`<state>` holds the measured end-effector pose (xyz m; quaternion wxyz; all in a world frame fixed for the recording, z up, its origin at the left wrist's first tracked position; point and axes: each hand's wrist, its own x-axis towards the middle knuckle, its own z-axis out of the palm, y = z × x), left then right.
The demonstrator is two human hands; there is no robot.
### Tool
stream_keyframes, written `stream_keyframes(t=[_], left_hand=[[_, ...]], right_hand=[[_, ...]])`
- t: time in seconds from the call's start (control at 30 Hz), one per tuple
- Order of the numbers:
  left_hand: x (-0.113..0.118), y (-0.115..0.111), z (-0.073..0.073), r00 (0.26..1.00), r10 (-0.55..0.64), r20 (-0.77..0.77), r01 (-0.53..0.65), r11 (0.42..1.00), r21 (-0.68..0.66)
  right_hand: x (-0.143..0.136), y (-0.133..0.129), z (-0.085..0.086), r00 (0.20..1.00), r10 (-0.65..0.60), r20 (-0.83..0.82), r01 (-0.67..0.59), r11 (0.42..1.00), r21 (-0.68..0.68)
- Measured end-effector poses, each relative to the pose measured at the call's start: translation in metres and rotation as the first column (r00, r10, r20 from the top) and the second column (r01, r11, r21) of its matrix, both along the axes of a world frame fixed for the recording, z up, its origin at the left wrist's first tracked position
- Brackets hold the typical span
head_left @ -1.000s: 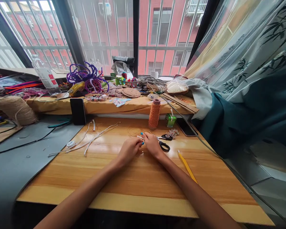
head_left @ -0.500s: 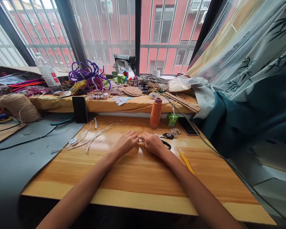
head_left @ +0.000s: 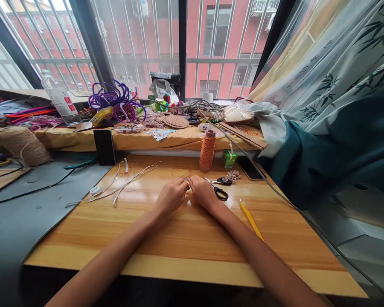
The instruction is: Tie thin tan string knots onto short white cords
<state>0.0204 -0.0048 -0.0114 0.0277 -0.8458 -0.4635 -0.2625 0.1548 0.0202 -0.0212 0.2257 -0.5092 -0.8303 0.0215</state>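
My left hand and my right hand meet over the middle of the wooden table, fingertips pinched close together. Between them shows a small blue bit, mostly covered by the fingers, so its kind is unclear. Thin orange thread lies in loose loops on the table just beyond the fingertips and seems to run into them. Right of my right hand lie black-handled scissors, their blades pointing left. A cone of orange thread stands upright behind the hands.
White cords and a round white tape measure lie to the left. Yellow tweezers rest at right. Farther back are a small green box, a phone and an upright black phone. A crowded sill borders the table.
The hands have turned slightly, keeping their fingertips together, and more of the scissors now shows beside my right hand. The whole view has shifted a little.
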Motion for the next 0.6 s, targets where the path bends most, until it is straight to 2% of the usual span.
stream_keyframes(t=[0.07,0.1,0.2,0.3,0.4,0.47,0.6], left_hand=[[0.002,0.001,-0.001,0.973,0.034,0.23,0.009,0.983,-0.184],[0.003,0.001,-0.001,0.936,0.071,0.344,0.032,0.958,-0.286],[0.002,0.006,-0.002,0.781,0.212,0.587,0.169,0.834,-0.526],[0.002,0.009,-0.004,0.65,0.299,0.699,0.327,0.72,-0.612],[0.001,0.01,-0.005,0.593,0.323,0.738,0.417,0.66,-0.624],[-0.001,0.011,-0.005,0.627,0.276,0.729,0.408,0.68,-0.609],[-0.005,0.011,-0.004,0.77,0.137,0.623,0.223,0.858,-0.464]], right_hand=[[-0.002,0.0,0.001,0.98,-0.042,-0.193,0.03,0.998,-0.063],[-0.002,-0.001,0.002,0.963,-0.058,-0.263,0.035,0.995,-0.092],[-0.003,-0.002,0.006,0.934,-0.081,-0.347,0.032,0.989,-0.143],[-0.003,-0.001,0.009,0.91,-0.082,-0.407,0.007,0.983,-0.181],[-0.001,0.002,0.009,0.887,-0.053,-0.459,-0.052,0.976,-0.213],[0.001,0.005,0.009,0.878,-0.021,-0.479,-0.1,0.969,-0.226],[0.005,0.009,0.008,0.876,0.019,-0.481,-0.144,0.964,-0.224]])
